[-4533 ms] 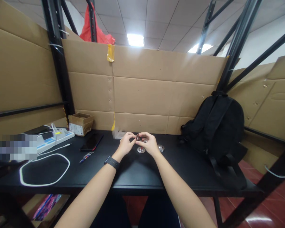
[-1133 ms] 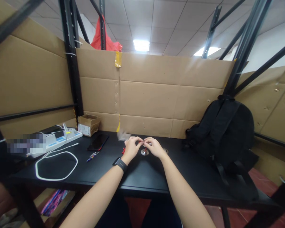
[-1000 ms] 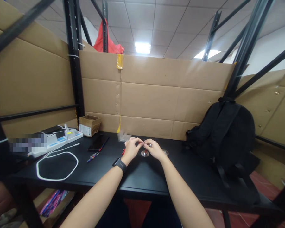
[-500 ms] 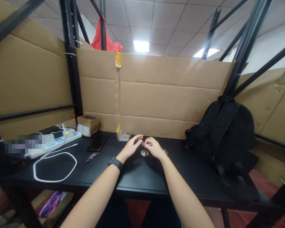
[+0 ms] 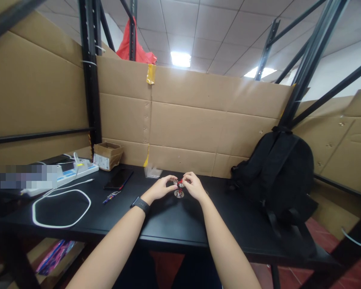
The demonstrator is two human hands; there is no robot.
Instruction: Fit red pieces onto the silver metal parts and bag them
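Observation:
My left hand (image 5: 160, 188) and my right hand (image 5: 193, 186) meet over the middle of the black table, both with fingers curled inward. Between their fingertips is a small shiny metal disc with a red cord (image 5: 181, 183); it looks like a finger cymbal. My right thumb and fingers pinch at the red part, while my left thumb and forefinger close in on the disc's left side. Just below lies another silver disc (image 5: 179, 194) with red at its centre, on the tabletop. A further disc is mostly hidden behind my right wrist. My left wrist wears a black watch (image 5: 140, 204).
At left lie a white power strip (image 5: 78, 172), a looped white cable (image 5: 61, 226), a dark phone (image 5: 118, 179) and a small key ring (image 5: 111, 196). An open cardboard box (image 5: 108, 155) and a clear plastic packet (image 5: 153, 172) stand behind. A black backpack (image 5: 276, 172) sits at right.
The view has shifted slightly. My left thumb and fingers have come in to the disc, and more of the red cord now shows between my hands.

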